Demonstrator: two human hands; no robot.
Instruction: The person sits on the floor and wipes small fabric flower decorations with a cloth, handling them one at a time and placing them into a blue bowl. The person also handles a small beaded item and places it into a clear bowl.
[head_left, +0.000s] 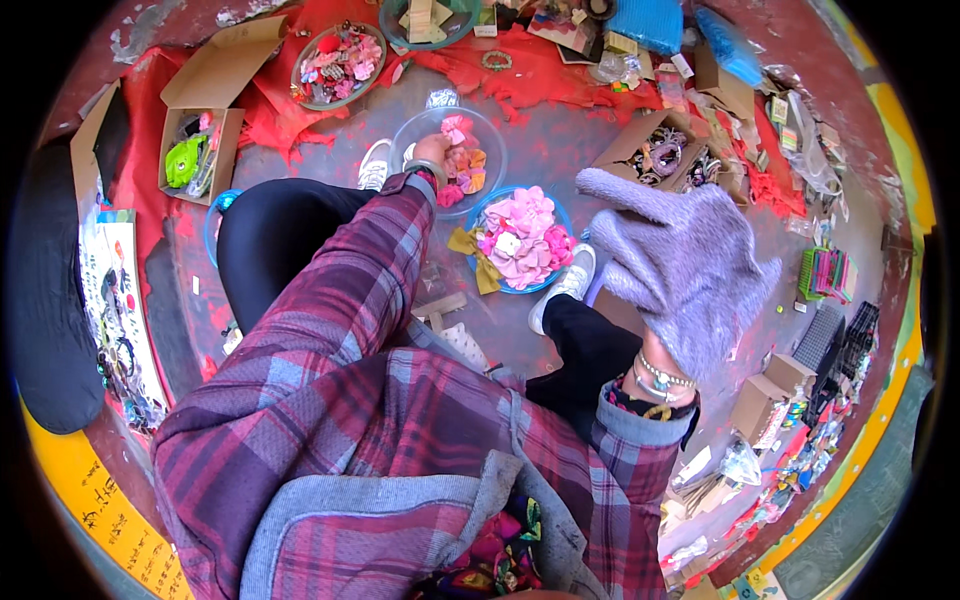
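Note:
My left hand reaches over a clear round bowl, its fingers curled against pink cloth flowers. What lies between those fingers is too small to make out. Orange flowers sit in the same bowl. On the right, a fluffy grey-lilac cloth hangs in folds over my right hand, which holds it up. That hand's fingers are hidden beneath it. Between my hands stands a blue-rimmed bowl heaped with pink flowers and a mustard-yellow bow.
A basket of pink trinkets stands at the far left, near an open cardboard box with green items. Another box of dark hair bands sits behind the cloth. Green and pink plastic baskets are at the right. My shoe touches the blue-rimmed bowl's side.

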